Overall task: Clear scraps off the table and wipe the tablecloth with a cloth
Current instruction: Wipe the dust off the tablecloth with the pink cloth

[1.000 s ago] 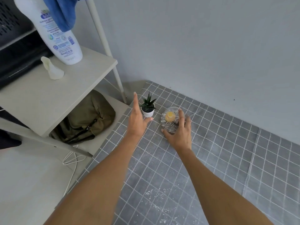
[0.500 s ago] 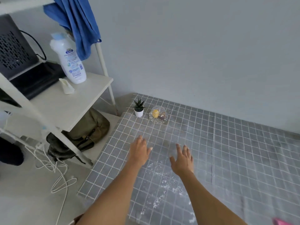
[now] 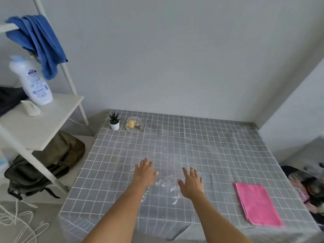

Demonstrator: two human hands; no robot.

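Both hands hover spread and empty over the grey checked tablecloth (image 3: 219,146), the left hand (image 3: 145,174) and right hand (image 3: 192,185) flanking a scatter of white scraps (image 3: 166,183) at lower centre of the frame. The scraps lie directly between and just below the palms, some trailing toward the near edge of the surface by the left forearm.

The folded pink cloth (image 3: 257,204) rests flat at lower right, its long axis running from the middle of the surface toward the near edge. It lies to the right of both hands, apart from them, and the right hand is plainly the nearer; reaching it would likely mean a sideways move with that hand.

At the far left corner of the surface, a small potted plant (image 3: 114,121) stands just beside a glass dish (image 3: 135,124) holding something yellow, both well apart from the crumbs.

On the shelf (image 3: 52,116) at upper left stands a white bottle (image 3: 33,81) with a blue label; its print is too small to read. A blue towel (image 3: 40,42) hangs above it.
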